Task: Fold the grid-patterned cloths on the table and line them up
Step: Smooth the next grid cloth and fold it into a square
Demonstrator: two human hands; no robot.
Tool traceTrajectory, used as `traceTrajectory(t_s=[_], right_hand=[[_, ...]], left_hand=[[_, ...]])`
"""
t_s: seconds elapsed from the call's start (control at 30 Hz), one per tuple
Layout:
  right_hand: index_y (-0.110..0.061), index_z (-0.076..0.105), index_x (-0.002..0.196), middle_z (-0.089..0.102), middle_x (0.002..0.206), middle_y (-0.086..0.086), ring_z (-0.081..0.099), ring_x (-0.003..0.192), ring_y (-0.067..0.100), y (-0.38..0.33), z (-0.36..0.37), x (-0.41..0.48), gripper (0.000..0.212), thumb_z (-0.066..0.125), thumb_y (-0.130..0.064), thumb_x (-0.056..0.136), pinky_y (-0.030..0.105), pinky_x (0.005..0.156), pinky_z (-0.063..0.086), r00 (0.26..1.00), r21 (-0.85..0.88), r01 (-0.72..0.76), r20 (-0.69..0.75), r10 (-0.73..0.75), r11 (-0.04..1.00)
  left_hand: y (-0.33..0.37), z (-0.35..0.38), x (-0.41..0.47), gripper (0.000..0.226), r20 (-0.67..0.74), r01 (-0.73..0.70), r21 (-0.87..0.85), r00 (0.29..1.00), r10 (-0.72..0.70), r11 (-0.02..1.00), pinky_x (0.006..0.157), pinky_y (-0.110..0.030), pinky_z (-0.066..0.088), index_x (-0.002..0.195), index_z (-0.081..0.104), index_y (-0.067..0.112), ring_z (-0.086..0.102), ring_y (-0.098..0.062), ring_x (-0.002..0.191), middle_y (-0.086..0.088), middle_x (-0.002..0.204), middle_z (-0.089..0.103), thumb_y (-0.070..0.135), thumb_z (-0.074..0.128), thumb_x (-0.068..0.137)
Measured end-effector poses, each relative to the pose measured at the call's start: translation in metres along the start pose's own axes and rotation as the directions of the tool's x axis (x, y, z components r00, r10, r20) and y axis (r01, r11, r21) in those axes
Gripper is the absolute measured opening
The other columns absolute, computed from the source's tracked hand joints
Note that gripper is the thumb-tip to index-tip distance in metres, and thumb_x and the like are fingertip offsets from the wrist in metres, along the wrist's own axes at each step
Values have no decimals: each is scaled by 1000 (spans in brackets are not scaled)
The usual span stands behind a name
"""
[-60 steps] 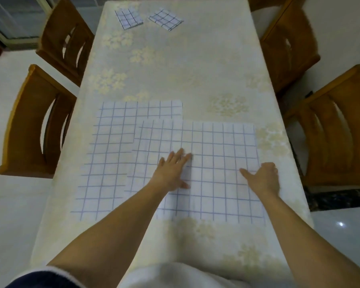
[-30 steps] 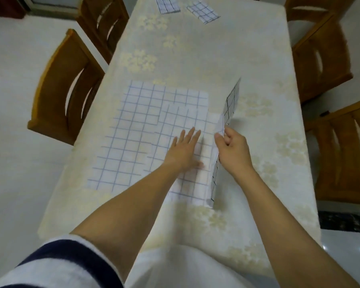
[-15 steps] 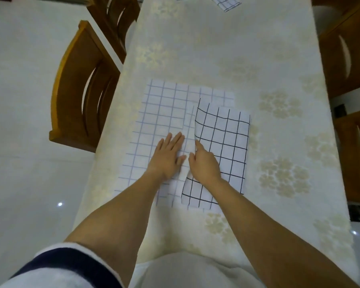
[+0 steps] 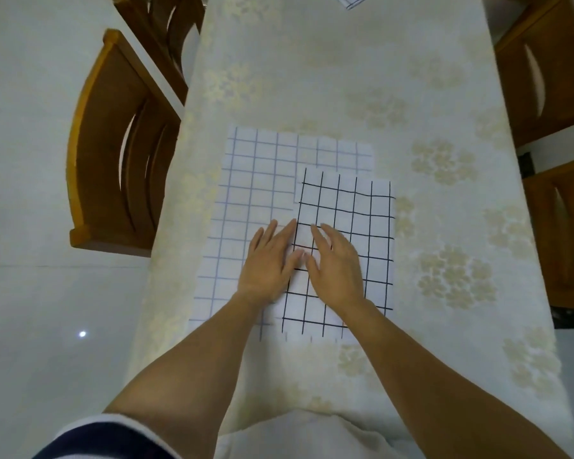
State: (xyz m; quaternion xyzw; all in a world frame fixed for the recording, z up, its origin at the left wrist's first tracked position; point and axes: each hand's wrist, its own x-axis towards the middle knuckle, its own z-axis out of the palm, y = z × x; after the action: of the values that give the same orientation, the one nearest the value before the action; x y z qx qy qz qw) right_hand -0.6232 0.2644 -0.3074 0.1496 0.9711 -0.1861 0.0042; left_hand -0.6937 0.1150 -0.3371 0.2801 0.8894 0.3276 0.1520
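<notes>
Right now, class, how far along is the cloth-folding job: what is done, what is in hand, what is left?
Done: a small grid cloth lies at the far end of the table, cut off by the frame. In hand: left hand and right hand press flat on the dark-lined cloth, apparently folded once. Left: its further folds, the pale cloth lying unfolded beneath, and lining up.

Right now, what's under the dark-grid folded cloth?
A paler-grid cloth runs under its left and far edges. How far it reaches beneath is hidden by the dark-grid cloth, left hand and right hand.
</notes>
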Motion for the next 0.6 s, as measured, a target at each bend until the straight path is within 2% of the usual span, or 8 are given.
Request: traceTrajectory(t_s=[0.07,0.17,0.23,0.33,0.4,0.47,0.53,0.6], right_hand=[[-26,14,159,6,167,2,3,154,27,6,4,-4,64,35,-50,104,48,124,9,990,-121,31,143,-13,992],[-29,0,159,-10,167,-2,-14,153,27,9,13,-1,68,27,-56,103,48,124,-4,967,-132,41,256,-6,990],[-29,3,159,-7,167,-2,-12,153,26,10,12,1,68,27,-58,103,46,124,-4,965,-89,26,261,-2,996],[-23,17,159,12,166,2,3,154,27,25,-3,0,66,37,-51,103,44,125,4,995,-35,0,97,3,999],[-18,23,158,19,165,2,9,153,26,50,-16,-4,62,41,-43,104,44,125,9,999,-2,-38,8,38,999],[-14,28,156,23,164,4,11,153,27,80,-26,-10,58,42,-37,104,46,124,12,998,20,-65,-21,65,998],[-12,29,155,25,163,4,13,153,27,106,-32,-12,56,39,-35,105,46,124,12,995,21,-98,-15,98,995],[-13,30,155,26,163,3,13,153,27,125,-36,-9,53,36,-32,106,44,124,11,992,-1,-121,23,121,993]], left_hand=[[-2,0,0,63,1,-14,34,1000,14,999,127,-35,1,161,19,27,3,-10,156,15,163,25,53,36,106],[-6,2,0,61,6,-23,63,1000,22,998,128,-37,2,161,22,24,5,-15,156,5,165,29,42,43,107],[-4,-1,1,61,43,-12,60,999,9,998,128,-37,2,161,22,22,6,-17,156,2,165,29,38,45,107],[3,-9,5,63,86,4,71,996,-10,997,127,-39,7,161,21,21,8,-20,156,3,166,25,36,48,106],[12,-12,6,64,42,51,83,998,-54,995,127,-37,8,162,18,22,6,-20,156,4,168,17,37,46,107],[28,-9,5,63,-52,49,168,998,-41,985,127,-37,6,161,18,19,5,-21,156,1,168,13,37,44,107],[50,4,6,61,-11,-83,265,996,89,961,127,-44,10,159,25,13,11,-27,156,-6,167,19,33,48,106],[72,29,7,60,148,-286,307,957,251,908,126,-48,18,156,34,10,21,-31,153,-11,164,29,28,56,102]])
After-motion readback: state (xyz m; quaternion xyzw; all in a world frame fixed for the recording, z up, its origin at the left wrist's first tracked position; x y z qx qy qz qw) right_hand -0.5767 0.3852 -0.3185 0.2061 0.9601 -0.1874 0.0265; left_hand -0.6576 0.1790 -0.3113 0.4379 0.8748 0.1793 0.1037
